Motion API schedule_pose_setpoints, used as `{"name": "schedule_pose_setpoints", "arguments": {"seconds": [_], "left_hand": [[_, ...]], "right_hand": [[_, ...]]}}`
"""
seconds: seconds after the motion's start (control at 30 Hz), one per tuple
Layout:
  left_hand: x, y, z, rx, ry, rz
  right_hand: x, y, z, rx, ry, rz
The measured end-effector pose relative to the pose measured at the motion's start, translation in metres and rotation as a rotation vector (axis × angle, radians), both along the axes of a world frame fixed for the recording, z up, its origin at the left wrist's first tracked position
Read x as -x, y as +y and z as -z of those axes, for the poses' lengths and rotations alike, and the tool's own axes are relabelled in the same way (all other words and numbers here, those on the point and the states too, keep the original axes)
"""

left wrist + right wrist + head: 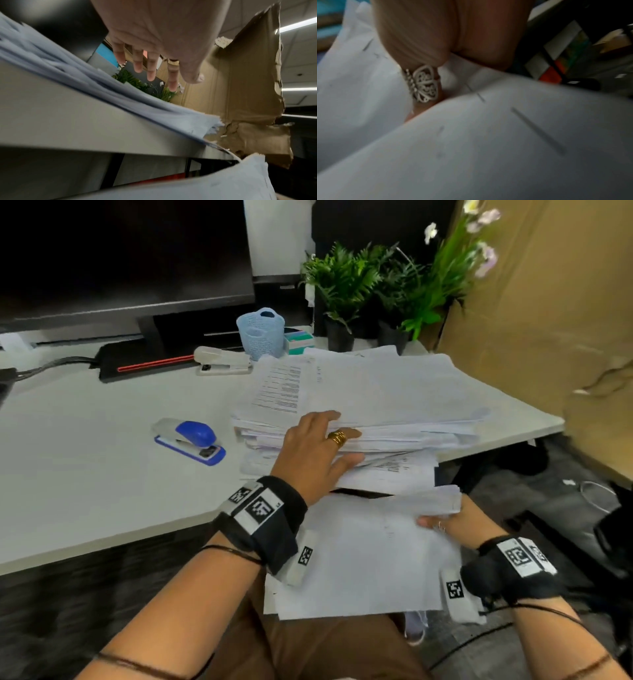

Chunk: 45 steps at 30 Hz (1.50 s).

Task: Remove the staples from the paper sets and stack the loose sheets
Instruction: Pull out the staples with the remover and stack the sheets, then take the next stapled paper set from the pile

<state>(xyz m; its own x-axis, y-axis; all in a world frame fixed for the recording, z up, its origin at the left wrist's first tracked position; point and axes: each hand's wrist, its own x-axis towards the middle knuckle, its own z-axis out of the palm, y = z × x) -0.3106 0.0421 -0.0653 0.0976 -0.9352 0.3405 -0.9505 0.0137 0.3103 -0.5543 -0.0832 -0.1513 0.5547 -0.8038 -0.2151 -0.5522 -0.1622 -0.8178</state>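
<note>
A thick, untidy pile of printed sheets (376, 392) lies at the desk's near right corner and fills the left of the left wrist view (77, 75). My left hand (329, 440) reaches to the pile's near edge with straight, spread fingers (151, 70) and holds nothing. A white paper set (359, 556) hangs over my lap, below the desk edge. My right hand (442, 523) grips its right edge, thumb on top. In the right wrist view the hand (428, 54), wearing a ring, presses into the curved sheets (505, 148).
On the white desk (85, 457) sit a blue stapler (191, 440), a white stapler (222, 361) and a pale blue basket (262, 333). A dark monitor (120, 251) stands at the back left, potted plants (359, 289) behind the pile, and a cardboard sheet (548, 320) on the right.
</note>
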Motion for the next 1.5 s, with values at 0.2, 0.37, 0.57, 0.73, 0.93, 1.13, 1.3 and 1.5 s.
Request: {"name": "schedule_pose_setpoints", "arguments": {"seconds": [0.2,0.37,0.57,0.73,0.93,1.13,1.3,1.5], "left_hand": [[0.014,-0.037,0.019,-0.153,-0.169,-0.053],[0.012,-0.044,0.037,-0.145,-0.130,-0.058],[0.010,-0.045,0.043,-0.101,-0.130,-0.041],[0.007,-0.047,0.048,-0.090,-0.161,-0.027],[0.007,-0.048,0.050,-0.052,-0.171,-0.024],[0.006,-0.047,0.049,-0.045,-0.191,-0.028],[0.008,-0.046,0.050,-0.040,-0.186,-0.042],[0.009,-0.047,0.050,-0.045,-0.178,-0.054]], "right_hand": [[0.034,-0.021,0.074,-0.187,0.219,0.330],[0.042,-0.028,0.096,0.002,0.480,0.497],[0.025,-0.029,0.112,0.051,0.686,0.249],[0.009,-0.033,0.137,0.078,0.863,0.087],[-0.003,-0.033,0.178,0.065,0.972,-0.078],[-0.014,-0.015,0.213,-0.115,0.705,0.076],[-0.010,-0.001,0.257,-0.010,0.477,0.222],[-0.017,0.007,0.218,0.224,0.412,0.170]]}}
